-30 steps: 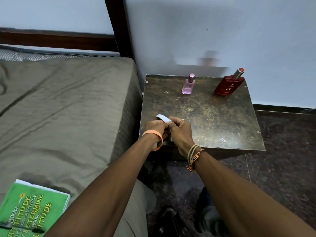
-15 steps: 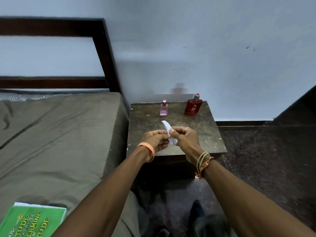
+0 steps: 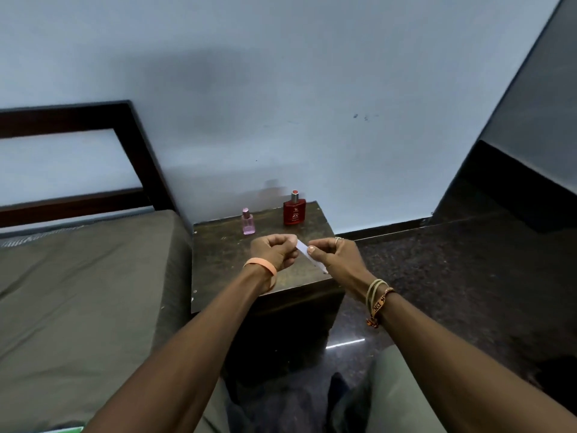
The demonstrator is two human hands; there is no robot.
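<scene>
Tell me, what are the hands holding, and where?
A small white paper strip: the left hand pinches its upper end, the right hand pinches near its middle, and the lower end sticks out free.

A pale blue-grey wall (image 3: 312, 89) fills the upper frame. At left stand a dark wooden bed frame (image 3: 78, 120) and an olive mattress (image 3: 78, 292). At centre is a worn dark wooden bedside table (image 3: 218, 254), and at right a dark speckled stone floor (image 3: 452, 276).

Both hands, left hand (image 3: 274, 252) and right hand (image 3: 337, 256), pinch a white paper strip (image 3: 304, 247) above the table (image 3: 218, 260), near two perfume bottles.
</scene>
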